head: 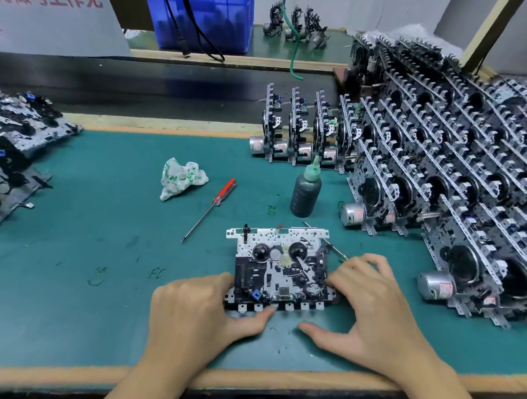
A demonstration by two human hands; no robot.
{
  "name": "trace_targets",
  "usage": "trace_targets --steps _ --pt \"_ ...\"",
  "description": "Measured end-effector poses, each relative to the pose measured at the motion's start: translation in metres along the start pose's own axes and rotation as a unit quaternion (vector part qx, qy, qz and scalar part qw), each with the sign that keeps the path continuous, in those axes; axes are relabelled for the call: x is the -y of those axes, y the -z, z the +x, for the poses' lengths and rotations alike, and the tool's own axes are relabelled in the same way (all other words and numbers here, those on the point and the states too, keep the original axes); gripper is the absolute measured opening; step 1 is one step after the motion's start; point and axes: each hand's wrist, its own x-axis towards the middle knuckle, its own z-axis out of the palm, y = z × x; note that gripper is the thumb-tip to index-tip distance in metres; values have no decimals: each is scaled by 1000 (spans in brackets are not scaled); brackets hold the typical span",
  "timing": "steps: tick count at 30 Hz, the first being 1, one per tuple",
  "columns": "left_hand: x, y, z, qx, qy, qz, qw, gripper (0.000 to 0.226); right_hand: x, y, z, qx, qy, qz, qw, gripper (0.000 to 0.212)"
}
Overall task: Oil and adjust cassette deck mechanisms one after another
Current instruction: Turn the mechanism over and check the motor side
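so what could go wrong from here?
1. The oil bottle stands upright just behind the mechanism; a reach toward the stacked units might tip it.
2. The left hand and right hand hold the mechanism only by its edges, so it may slide on the mat.
3. The screwdriver lies loose and could roll.

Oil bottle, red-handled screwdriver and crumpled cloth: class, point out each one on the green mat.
Oil bottle (305,192): head view, on its dark body below the green nozzle.
Red-handled screwdriver (224,191): head view, on the red handle.
Crumpled cloth (181,178): head view, on the middle of the white, green-printed wad.
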Motion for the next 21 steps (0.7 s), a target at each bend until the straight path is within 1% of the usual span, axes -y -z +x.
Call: trace_targets --steps 4,7,9,12,14,16,18,21 --pt "6 1 2 35 -48 -17 998 66 2 -3 2 -29 -7 -34 999 50" --pt "7 2 3 59 -55 -39 996 70 -1 -2 1 -20 -7 -41 999 53" --pt "7 3 2 61 -80 -52 994 65 -1 -1 1 -12 -14 -35 999 57" --pt "8 4 3 62 -141 -61 986 54 1 -4 2 -33 -27 -60 997 59" --pt "9 6 4 57 -134 -58 988 50 0 -5 4 -39 -21 -56 997 58" --pt "9 6 3 61 -110 -51 991 46 -3 -3 3 -28 2 -32 999 54" --pt "10 6 1 62 -105 -49 991 41 -6 -2 2 -20 21 -23 999 50" --pt "12 5 1 49 -116 -47 991 46 -6 -2 1 -27 24 -26 999 50"
